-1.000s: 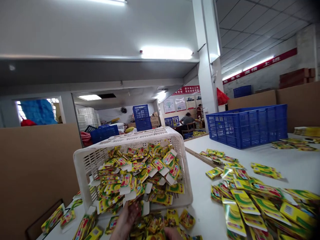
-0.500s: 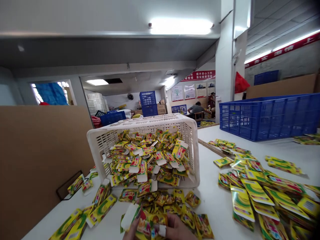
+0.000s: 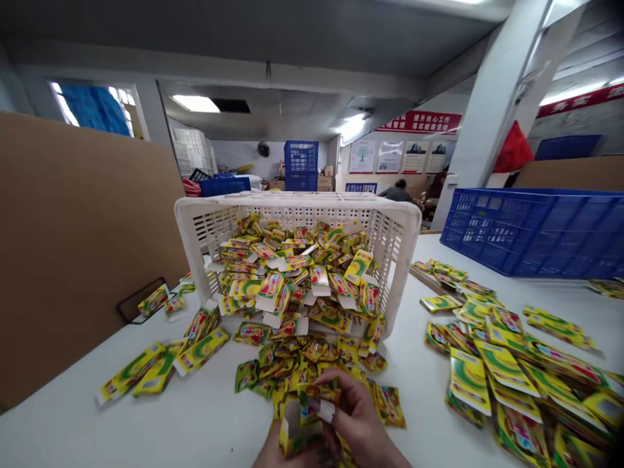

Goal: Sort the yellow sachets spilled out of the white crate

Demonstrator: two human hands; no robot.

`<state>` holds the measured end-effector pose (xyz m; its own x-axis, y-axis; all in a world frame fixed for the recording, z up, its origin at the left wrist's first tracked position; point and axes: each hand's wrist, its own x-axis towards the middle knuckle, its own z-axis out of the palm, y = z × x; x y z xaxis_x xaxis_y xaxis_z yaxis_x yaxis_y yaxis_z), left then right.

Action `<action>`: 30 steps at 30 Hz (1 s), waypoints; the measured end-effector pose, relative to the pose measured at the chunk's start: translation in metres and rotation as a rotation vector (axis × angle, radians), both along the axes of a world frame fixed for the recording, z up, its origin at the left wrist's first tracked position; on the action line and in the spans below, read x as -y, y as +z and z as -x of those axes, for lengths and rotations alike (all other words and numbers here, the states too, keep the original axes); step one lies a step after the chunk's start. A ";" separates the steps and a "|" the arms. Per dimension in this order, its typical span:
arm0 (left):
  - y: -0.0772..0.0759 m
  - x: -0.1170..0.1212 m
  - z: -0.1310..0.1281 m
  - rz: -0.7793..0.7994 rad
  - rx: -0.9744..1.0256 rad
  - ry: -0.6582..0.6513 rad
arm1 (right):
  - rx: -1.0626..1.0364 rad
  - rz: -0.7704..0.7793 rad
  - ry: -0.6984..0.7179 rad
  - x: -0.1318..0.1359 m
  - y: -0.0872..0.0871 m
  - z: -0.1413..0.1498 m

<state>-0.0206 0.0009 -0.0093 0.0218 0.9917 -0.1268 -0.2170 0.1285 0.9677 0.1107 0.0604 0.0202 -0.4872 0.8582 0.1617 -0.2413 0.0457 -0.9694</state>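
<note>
Before the white plastic crate (image 3: 297, 203), the left hand (image 3: 273, 452) clasps a yellow-green cardboard box (image 3: 291, 421); the right hand (image 3: 359, 413) pinches a shiny yellow packet (image 3: 320, 394).

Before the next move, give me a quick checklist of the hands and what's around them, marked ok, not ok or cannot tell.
1. Left hand holding the small box: ok.
2. Box open, pale inside showing: ok.
3. Right hand gripping a packet by the box's open end: ok.
4. Packet fully inside the box: not ok, part of it shows outside.
5. Only one packet in the right fingers: cannot tell, things overlap there.
6. Loose packets near the hands: ok, piled in front of the white crate.
</note>
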 end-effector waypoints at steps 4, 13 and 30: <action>0.006 0.002 -0.001 -0.038 -0.134 -0.144 | 0.325 -0.395 0.094 0.005 0.012 -0.009; -0.008 0.001 0.012 -0.086 -0.158 -0.262 | 0.528 -0.409 0.227 0.000 0.016 -0.025; 0.002 -0.001 0.044 -0.190 -0.336 -0.183 | 0.592 -0.585 -0.091 -0.027 0.023 -0.061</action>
<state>-0.0647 0.0015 -0.0071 0.1880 0.9818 0.0277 0.1243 -0.0518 0.9909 0.1716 0.0873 0.0428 -0.5642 0.7556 0.3326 0.3292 0.5754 -0.7487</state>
